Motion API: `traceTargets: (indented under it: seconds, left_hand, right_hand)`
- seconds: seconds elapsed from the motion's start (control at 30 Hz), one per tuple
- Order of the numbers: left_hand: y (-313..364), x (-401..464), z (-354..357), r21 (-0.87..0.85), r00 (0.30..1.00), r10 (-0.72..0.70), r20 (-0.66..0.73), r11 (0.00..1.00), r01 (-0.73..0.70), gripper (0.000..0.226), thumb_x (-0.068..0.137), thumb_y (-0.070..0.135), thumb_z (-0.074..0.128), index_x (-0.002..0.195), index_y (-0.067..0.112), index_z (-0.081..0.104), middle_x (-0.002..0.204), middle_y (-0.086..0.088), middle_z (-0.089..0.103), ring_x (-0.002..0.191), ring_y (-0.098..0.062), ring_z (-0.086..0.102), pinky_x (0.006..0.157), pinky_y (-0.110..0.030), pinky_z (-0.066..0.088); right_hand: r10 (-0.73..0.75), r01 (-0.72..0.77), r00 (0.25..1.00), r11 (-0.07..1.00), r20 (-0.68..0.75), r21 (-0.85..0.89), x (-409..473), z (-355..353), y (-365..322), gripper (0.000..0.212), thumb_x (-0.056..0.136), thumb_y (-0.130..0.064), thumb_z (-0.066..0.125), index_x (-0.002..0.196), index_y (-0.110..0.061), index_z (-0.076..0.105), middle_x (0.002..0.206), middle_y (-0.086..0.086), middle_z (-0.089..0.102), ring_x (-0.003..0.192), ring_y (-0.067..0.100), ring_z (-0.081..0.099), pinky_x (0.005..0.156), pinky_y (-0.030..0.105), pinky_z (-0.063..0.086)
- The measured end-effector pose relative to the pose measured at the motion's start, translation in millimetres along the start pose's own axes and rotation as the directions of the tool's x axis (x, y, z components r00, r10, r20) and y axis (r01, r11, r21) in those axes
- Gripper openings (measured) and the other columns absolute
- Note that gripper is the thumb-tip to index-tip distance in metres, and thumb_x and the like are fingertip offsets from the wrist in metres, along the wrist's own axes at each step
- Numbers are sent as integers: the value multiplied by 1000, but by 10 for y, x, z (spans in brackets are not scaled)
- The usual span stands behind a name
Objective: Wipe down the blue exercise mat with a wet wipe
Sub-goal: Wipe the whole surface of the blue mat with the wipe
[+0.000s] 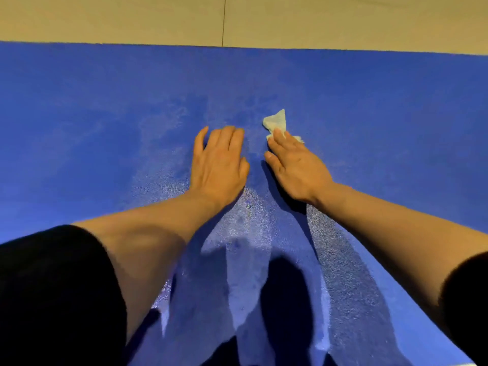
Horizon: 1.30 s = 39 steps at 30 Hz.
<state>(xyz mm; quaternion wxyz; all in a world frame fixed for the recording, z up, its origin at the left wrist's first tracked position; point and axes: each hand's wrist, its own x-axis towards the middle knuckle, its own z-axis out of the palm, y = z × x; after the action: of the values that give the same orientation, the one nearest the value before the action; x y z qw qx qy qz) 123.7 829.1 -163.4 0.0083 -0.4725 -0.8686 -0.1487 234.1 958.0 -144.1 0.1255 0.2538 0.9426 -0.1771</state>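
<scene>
my right hand (297, 167) fingers straight, together, pressing wet wipe (277, 122) onto blue mat (105, 114) | my left hand (219, 162) flat beside it, fingers together | tan floor (132, 19) beyond fingertips

A: What lies beyond the fingers?

B: A beige floor (111, 19), running as a band across the top of the view.

A: Any markings on it?

B: One thin dark seam (224, 21) runs away from the fingers, a little to their left.

A: And the light?

B: Warm and yellowish, coming from behind and casting dark shadows (286, 297) on the near side of the fingers.
</scene>
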Motion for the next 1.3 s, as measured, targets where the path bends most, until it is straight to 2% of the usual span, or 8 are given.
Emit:
traceTargets:
  seconds: [0.1, 0.23, 0.47, 0.67, 0.83, 1.0, 1.2, 1.3]
  left_hand:
    - [-153, 206, 47, 22, 996, -15, 91, 1000, 13, 58, 98, 29, 44, 151, 9, 28, 159, -7, 23, 146, -22, 20, 119, -44, 2]
    - [-233, 458, 177, 90, 990, -55, 129, 995, 44, 61, 103, 41, 29, 155, 13, 12, 163, -3, 4, 150, -17, 0, 120, -46, -4]
    - [-309, 480, 310, 126, 979, -129, 157, 986, 109, 65, 101, 50, 18, 156, 20, 0, 163, -2, -4, 150, -17, -7, 120, -49, -6]
    - [-345, 513, 310, 144, 977, -117, 180, 985, 91, 66, 100, 51, 14, 155, 20, -3, 163, -3, -5, 150, -17, -8, 120, -50, -5]
    - [-363, 510, 341, 147, 979, -129, 160, 984, 105, 72, 92, 55, 3, 156, 20, 0, 163, -4, -2, 150, -18, -4, 120, -50, -4]
    - [-347, 537, 335, 137, 976, -128, 178, 985, 104, 72, 92, 55, 2, 155, 20, -2, 163, -4, -4, 150, -18, -6, 120, -49, -6]
    - [-312, 537, 332, 123, 973, -143, 183, 985, 121, 73, 91, 54, 1, 155, 20, -3, 163, -3, -5, 150, -17, -7, 120, -50, -4]
    - [-318, 550, 337, 124, 971, -135, 198, 986, 112, 72, 90, 55, -3, 154, 22, -9, 162, -1, -10, 149, -16, -12, 119, -49, -8]
  right_hand:
    - [11, -11, 1000, 1000, 29, 0, 246, -89, 49, 54, 106, -34, 23, 154, -10, 17, 163, 7, 3, 150, 22, 4, 121, 34, 1]
    - [139, -139, 990, 986, 4, 91, 618, -170, 43, 56, 106, -35, 22, 154, -6, 14, 163, 10, 0, 150, 26, 0, 121, 39, 1]
    - [-22, 19, 998, 998, -66, -54, 586, -146, 242, 59, 105, -38, 23, 155, -11, 10, 163, 6, 2, 150, 22, 4, 121, 38, 1]
    - [211, -202, 967, 977, -144, 69, 1156, -256, 129, 62, 105, -38, 24, 152, 1, 14, 162, 15, 4, 149, 30, 4, 121, 41, 3]
    - [-81, 74, 993, 995, -91, -71, 1110, -277, 252, 60, 105, -39, 24, 155, -9, 9, 163, 6, -1, 150, 20, 1, 120, 30, -2]
    - [221, -211, 966, 974, -136, 81, 1423, -478, 521, 58, 106, -37, 25, 153, -3, 17, 162, 10, 6, 149, 25, 7, 121, 36, 5]
    - [-38, 39, 997, 999, -69, 11, 1447, -385, 206, 58, 105, -39, 26, 155, -11, 12, 163, 3, 1, 150, 20, 3, 121, 33, 5]
    - [110, -109, 991, 994, -79, 14, 1524, -629, 537, 57, 105, -39, 24, 155, -15, 13, 163, 1, 3, 149, 21, 9, 118, 34, 12]
